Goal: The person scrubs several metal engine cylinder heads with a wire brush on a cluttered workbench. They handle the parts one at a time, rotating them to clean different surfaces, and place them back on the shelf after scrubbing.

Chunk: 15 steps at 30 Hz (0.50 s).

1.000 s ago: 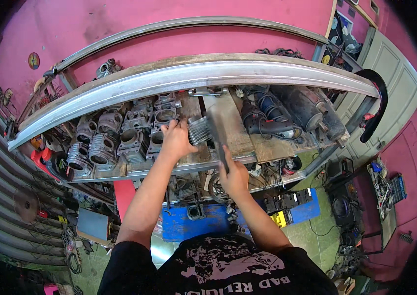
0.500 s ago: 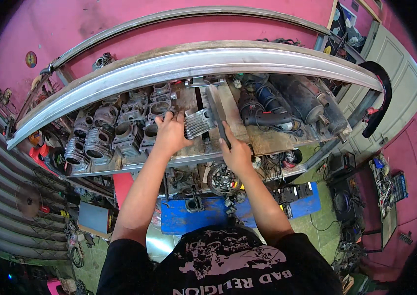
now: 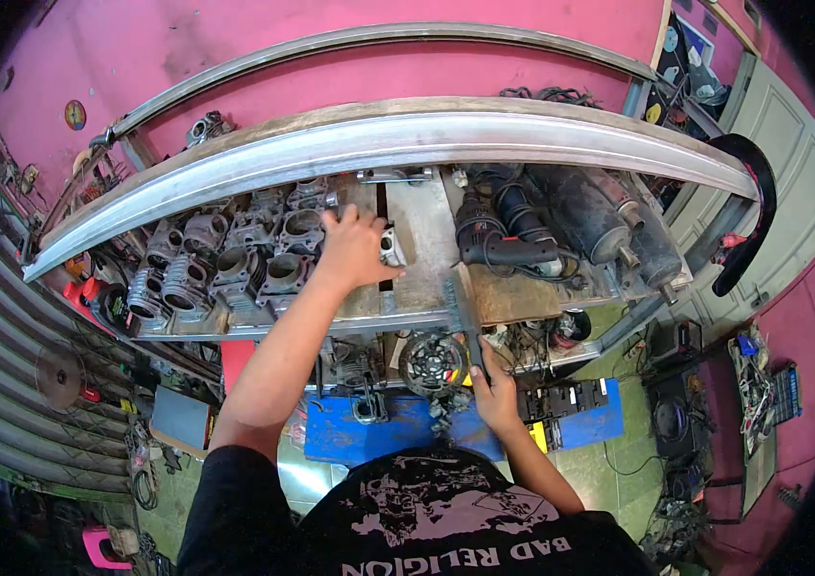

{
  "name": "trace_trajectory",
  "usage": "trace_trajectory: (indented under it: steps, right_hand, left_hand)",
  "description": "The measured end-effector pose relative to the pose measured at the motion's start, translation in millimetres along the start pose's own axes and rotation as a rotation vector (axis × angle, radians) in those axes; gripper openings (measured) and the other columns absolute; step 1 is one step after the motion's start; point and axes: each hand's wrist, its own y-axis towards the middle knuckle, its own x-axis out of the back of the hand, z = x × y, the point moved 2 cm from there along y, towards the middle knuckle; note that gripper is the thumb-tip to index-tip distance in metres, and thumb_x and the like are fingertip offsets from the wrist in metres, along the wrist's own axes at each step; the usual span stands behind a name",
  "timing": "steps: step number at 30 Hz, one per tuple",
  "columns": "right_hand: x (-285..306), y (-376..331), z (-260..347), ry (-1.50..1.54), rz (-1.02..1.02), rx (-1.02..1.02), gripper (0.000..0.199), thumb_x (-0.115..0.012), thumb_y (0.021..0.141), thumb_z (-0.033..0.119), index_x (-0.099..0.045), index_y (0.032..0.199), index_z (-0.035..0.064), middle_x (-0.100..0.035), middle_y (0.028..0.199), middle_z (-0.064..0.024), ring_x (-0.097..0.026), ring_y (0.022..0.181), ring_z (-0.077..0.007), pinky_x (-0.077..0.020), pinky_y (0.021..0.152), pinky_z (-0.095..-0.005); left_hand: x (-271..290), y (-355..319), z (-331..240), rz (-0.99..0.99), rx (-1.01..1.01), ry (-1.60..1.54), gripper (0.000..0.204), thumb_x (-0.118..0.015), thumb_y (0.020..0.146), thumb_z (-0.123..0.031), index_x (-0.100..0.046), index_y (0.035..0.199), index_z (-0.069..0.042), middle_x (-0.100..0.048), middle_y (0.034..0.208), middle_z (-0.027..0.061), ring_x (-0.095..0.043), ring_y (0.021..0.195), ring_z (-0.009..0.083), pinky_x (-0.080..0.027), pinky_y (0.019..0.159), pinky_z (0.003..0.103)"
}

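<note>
1. Pale metal part [image 3: 392, 248], one: we are finding it on the worktop [image 3: 426, 274], near the middle, mostly hiding beneath the fingers. Its long axis we are leaving unentered, as too little is showing.
2. Left hand [image 3: 355, 252], one: we are recording its grip as closing on the pale metal part, fingers lying over the far side, thumb lying along the near side.
3. Brush [image 3: 466, 305], one, dark-handled: we are listing it under the right hand [image 3: 497, 391], whose grip is wrapping the handle.
4. Lie of the brush: we are noting its long axis as running away from the right hand and leaning slightly left, with the bristles [image 3: 450, 296] facing left, towards the pale metal part.
5. Governing relation: we are placing the pale metal part beyond and to the left of the brush head, the two standing apart, with bare board showing between. The left hand is counting as nearer, being on the part; the right hand is sitting well apart, on the near side.
6. Neighbours: we are entering cylinder castings [image 3: 284, 270] to the left of the left hand, and a corded power tool [image 3: 513, 252] beyond the brush, to its right.
</note>
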Motion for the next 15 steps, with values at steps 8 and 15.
trace_trajectory:
  steps: [8, 15]
  right_hand:
    - [28, -5, -13, 0.075, 0.163, -0.135, 0.057, -0.063, 0.104, 0.019, -0.047, 0.157, 0.0108, -0.070, 0.124, -0.0277, -0.074, 0.105, -0.0385, -0.0555, 0.092, -0.0386]
    - [33, -4, -23, 0.159, 0.144, -0.088, 0.057, -0.063, 0.103, 0.016, -0.047, 0.157, 0.0098, -0.065, 0.138, -0.0254, -0.073, 0.112, -0.0348, -0.0536, 0.096, -0.0363]
  left_hand:
    - [-3, 8, -52, 0.133, 0.063, 0.337, 0.079, -0.092, 0.056, -0.059, -0.076, 0.108, -0.002, -0.069, 0.118, 0.0116, -0.054, 0.123, 0.0303, -0.034, 0.105, 0.065]
    - [7, 5, -33, 0.138, 0.058, 0.272, 0.081, -0.092, 0.052, -0.054, -0.073, 0.110, -0.001, -0.070, 0.111, 0.0128, -0.058, 0.116, 0.0299, -0.036, 0.102, 0.062]
